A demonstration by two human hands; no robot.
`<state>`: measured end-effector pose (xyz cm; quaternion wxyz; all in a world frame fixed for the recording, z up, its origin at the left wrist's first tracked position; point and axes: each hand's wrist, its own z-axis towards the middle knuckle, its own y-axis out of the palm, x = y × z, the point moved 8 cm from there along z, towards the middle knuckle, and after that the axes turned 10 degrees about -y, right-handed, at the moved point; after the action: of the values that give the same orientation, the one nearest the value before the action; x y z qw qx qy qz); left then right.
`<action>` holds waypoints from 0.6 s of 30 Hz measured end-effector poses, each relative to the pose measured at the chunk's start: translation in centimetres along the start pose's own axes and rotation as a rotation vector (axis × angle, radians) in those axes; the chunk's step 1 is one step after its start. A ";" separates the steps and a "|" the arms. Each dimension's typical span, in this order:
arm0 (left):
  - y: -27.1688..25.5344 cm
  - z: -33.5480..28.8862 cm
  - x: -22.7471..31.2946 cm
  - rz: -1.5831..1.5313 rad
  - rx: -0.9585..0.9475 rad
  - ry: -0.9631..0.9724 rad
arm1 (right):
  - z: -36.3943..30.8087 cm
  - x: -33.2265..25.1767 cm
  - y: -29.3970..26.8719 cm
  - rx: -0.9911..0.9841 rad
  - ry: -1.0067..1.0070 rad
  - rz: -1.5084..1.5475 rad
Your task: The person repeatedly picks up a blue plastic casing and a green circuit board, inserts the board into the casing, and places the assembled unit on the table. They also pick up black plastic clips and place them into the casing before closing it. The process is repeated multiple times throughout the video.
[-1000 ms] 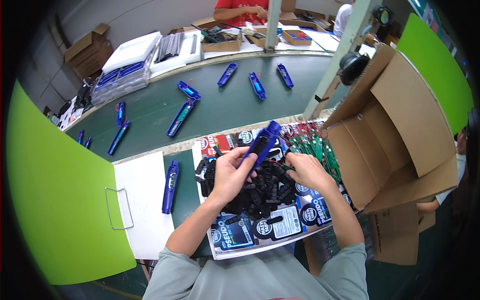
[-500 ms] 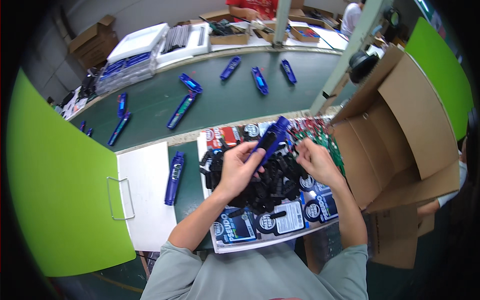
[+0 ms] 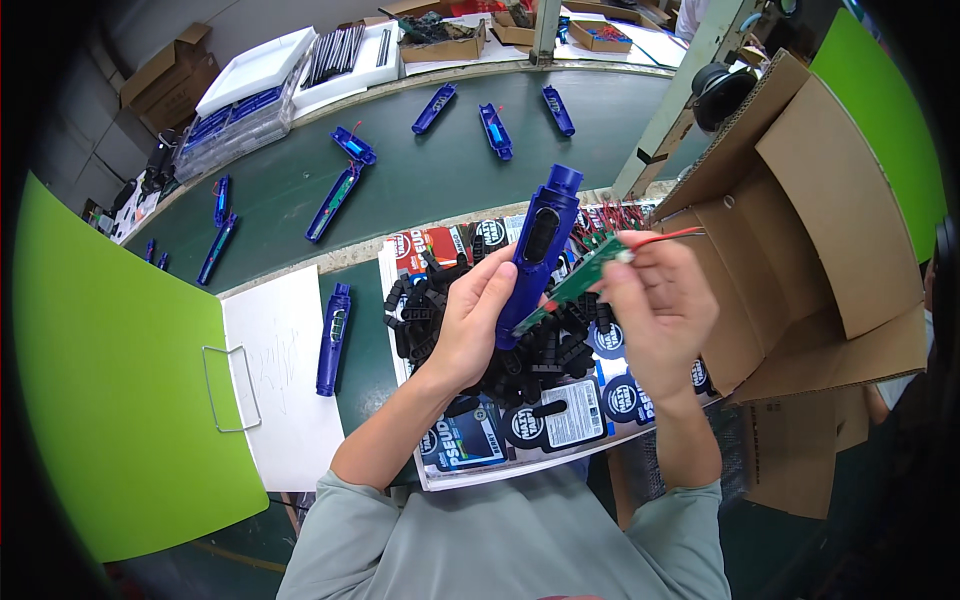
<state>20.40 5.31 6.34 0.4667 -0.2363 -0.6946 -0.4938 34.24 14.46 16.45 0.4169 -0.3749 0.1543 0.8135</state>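
Observation:
My left hand (image 3: 472,318) is closed around a long blue plastic housing (image 3: 549,225) with a black oval piece set in its upper part. Between the fingertips of my right hand (image 3: 668,305) is a narrow green circuit board (image 3: 583,274) with red wire trailing from its near-hand end. The board slants down toward the housing, its far end close to the lower half; whether they touch I cannot tell. Beneath both hands lies a heap of small black plastic parts (image 3: 545,372) on a stack of printed sheets (image 3: 480,462). More red-wired boards are partly hidden behind my right hand.
An open cardboard box (image 3: 790,290) stands at the right. Across the green belt (image 3: 420,185) lie several blue housings, some showing boards inside. Another blue housing (image 3: 333,342) rests left of the sheets, beside a white panel (image 3: 275,370) and a bright green divider (image 3: 120,380).
My right hand has come up from the pile with a circuit board. The blue housing has been turned more upright in my left hand. The whole view has shifted slightly.

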 end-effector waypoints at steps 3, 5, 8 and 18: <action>0.3 -0.2 0.2 -0.015 -0.021 0.010 | -0.4 1.2 1.5 -0.036 0.041 0.051; 0.1 -0.3 0.3 -0.015 -0.026 0.005 | -0.4 1.4 1.9 -0.051 0.051 0.057; -0.1 -0.4 0.4 -0.006 -0.028 0.001 | -0.3 1.5 2.1 -0.069 0.057 0.059; 0.5 -0.5 0.6 0.038 -0.063 0.013 | 1.0 1.9 2.5 -0.138 0.142 0.101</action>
<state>20.69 5.00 7.07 0.4729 -0.2611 -0.6709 -0.5080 31.09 14.57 15.62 0.3366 -0.4512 0.1456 0.8136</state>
